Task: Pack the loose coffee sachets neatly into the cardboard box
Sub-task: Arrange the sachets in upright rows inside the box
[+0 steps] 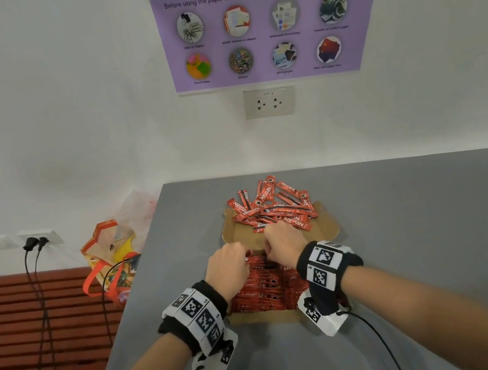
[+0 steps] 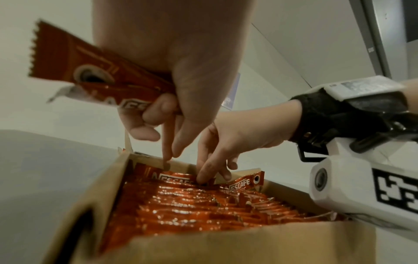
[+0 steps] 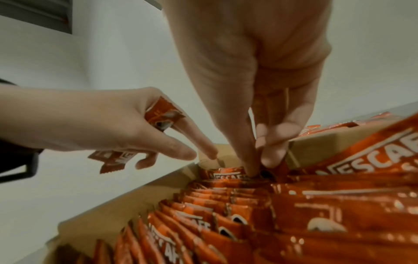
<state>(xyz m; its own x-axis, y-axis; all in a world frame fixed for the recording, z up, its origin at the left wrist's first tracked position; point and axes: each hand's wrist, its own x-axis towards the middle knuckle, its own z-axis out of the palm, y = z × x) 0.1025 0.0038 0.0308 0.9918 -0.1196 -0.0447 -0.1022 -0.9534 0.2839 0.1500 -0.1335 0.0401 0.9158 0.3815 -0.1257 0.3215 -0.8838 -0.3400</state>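
Hands meet over the cardboard box [image 2: 226, 250] — left hand [image 1: 228, 267] grips sachets [image 2: 95, 78], right hand [image 1: 284, 243] (fingertips) pinches one.

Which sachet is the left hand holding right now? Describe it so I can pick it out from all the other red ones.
Start at the cardboard box on the grey table, packed with rows of red sachets. The left hand is above its far end, index finger pointing down into the box. The held sachet is gripped by the curled fingers of that hand: unlike the others, it is up in the air, its zigzag end sticking out sideways.

Glossy red foil sachets [image 2: 203, 210], matt brown cardboard box [image 2: 226, 250], smooth matt grey table [image 1: 408, 237]
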